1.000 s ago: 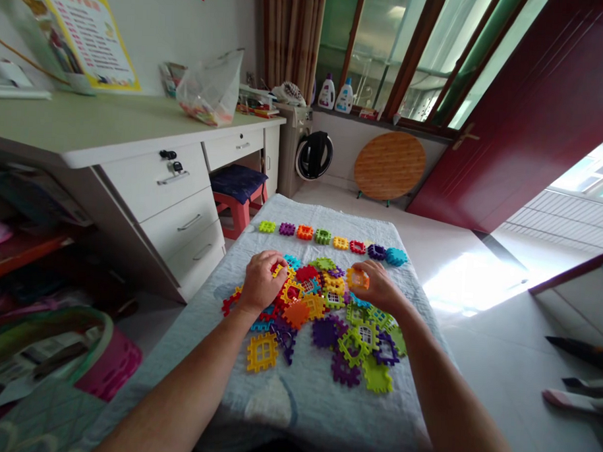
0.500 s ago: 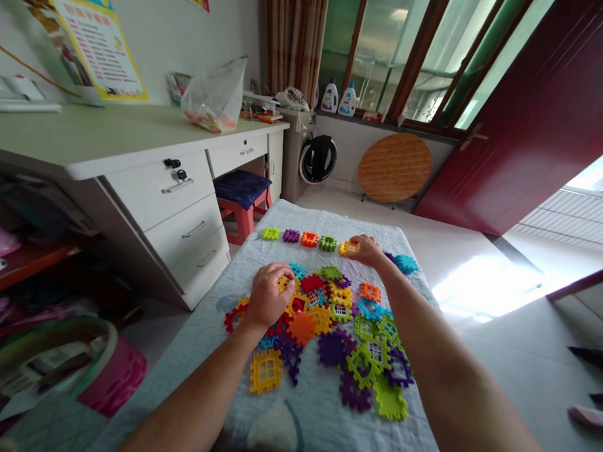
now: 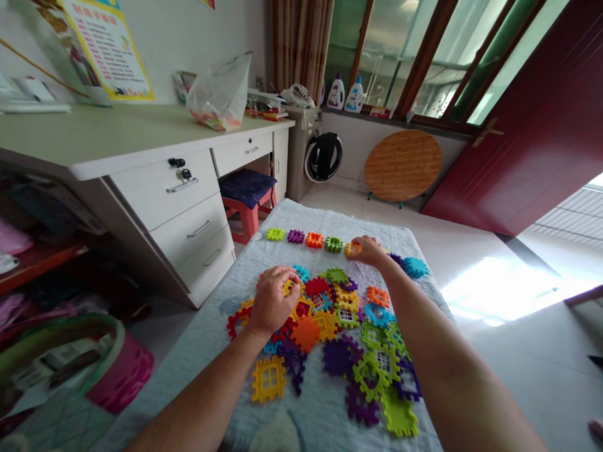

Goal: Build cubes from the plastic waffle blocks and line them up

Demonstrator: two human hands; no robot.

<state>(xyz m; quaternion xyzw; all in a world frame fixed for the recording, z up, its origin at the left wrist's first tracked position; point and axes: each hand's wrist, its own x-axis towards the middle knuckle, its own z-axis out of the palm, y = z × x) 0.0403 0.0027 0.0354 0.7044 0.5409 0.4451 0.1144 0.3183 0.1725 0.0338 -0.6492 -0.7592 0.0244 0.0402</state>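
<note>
My right hand (image 3: pixel 370 249) has its fingers closed on a yellow interlocking block (image 3: pixel 353 249) at the right of a spaced row at the far part of the cloth. Left of it in that row lie a green block (image 3: pixel 334 244), an orange block (image 3: pixel 314 240), a purple block (image 3: pixel 296 236) and a lime block (image 3: pixel 275 234). Over the left side of a mixed pile hangs my left hand (image 3: pixel 275 301), fingers loosely curved and thumb apart. Close to its fingertips is a yellow windowed piece (image 3: pixel 293 287); contact cannot be made out.
A pale cloth (image 3: pixel 315 411) covers the table. Beyond my right wrist sits a turquoise piece (image 3: pixel 415 267). At left stand a drawer desk (image 3: pixel 184 195) and a pink-sided basket (image 3: pixel 128 378); a stool (image 3: pixel 248 188) and washing machine (image 3: pixel 301 147) stand farther back.
The whole view has shifted slightly, moving the scene to the right. Both hands stay at nearly the same places over the blocks.
</note>
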